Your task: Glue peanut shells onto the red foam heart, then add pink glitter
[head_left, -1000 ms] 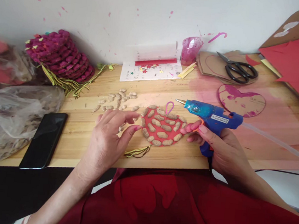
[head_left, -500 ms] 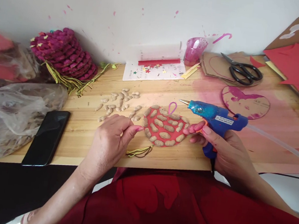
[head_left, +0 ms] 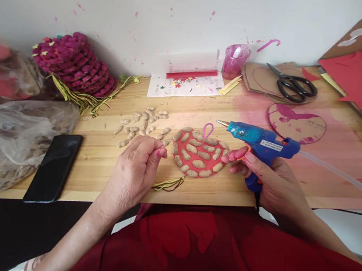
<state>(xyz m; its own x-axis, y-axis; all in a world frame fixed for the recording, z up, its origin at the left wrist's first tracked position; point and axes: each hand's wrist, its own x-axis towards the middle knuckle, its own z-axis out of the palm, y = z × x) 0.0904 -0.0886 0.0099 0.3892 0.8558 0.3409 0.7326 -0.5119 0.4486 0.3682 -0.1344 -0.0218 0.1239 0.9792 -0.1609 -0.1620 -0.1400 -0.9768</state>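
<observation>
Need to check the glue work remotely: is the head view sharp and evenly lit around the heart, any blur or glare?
Head view, centre: soft even light, the red heart and glue gun sharp, no glare. Head view, left edge: the plastic bags are smeared and blurred. Head view overall: the wide lens stretches things toward the corners.

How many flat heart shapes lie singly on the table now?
2: the red peanut-covered heart at centre, and the pink-stained cardboard heart near the black scissors. The magenta pile may hide more.
</observation>
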